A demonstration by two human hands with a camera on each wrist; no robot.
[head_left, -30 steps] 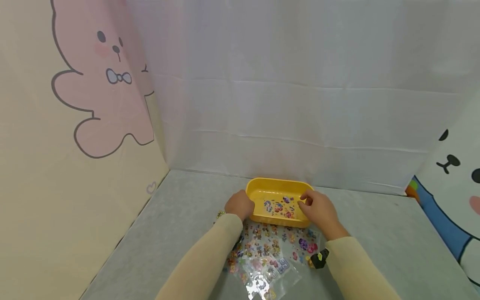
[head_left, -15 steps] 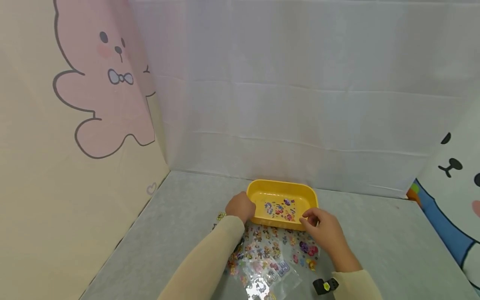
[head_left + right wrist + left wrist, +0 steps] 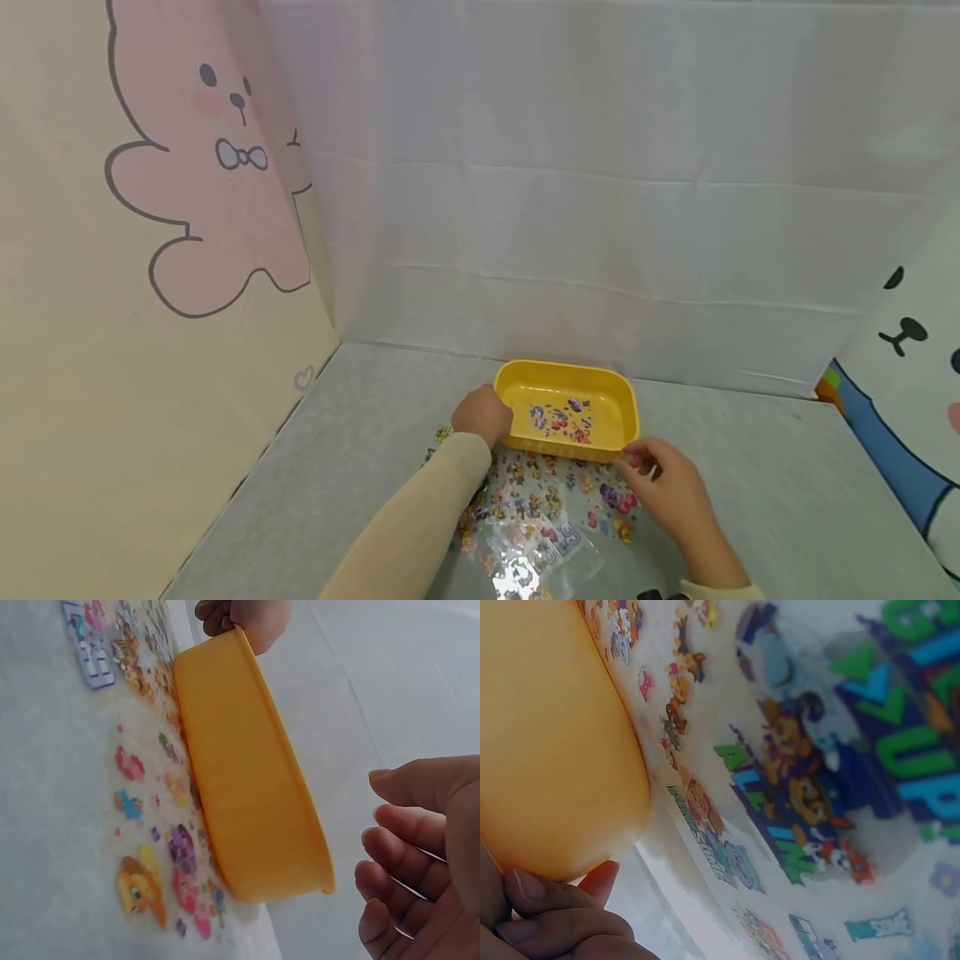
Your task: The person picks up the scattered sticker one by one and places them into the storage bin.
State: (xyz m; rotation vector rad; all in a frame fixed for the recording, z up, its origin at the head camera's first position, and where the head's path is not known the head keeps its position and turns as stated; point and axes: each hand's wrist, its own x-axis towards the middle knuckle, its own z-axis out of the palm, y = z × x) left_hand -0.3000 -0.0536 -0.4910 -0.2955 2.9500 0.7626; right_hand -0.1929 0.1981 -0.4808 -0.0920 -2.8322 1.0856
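Note:
A yellow plastic tray (image 3: 566, 374) stands near the back wall, with several small colourful cartoon stickers (image 3: 558, 419) inside. My left hand (image 3: 482, 414) grips its left end; in the left wrist view its curled fingers (image 3: 562, 919) lie at the tray's corner. My right hand (image 3: 667, 487) is just off the front right corner, thumb and fingers loosely bent and apart. The right wrist view shows a gap between these fingers (image 3: 401, 832) and the tray's side (image 3: 240, 765). Clear sheets of cartoon stickers (image 3: 536, 492) lie in front of the tray.
A shiny clear plastic bag (image 3: 532, 554) lies at the front over the sheets. Grey cloth covers the table (image 3: 360, 442). A white curtain (image 3: 570, 208) hangs behind, and a cream panel with a pink bear (image 3: 217, 192) stands on the left.
My right hand has drawn back from over the tray's right side toward the front right, uncovering the tray's right end. My left hand keeps its grip on the left end.

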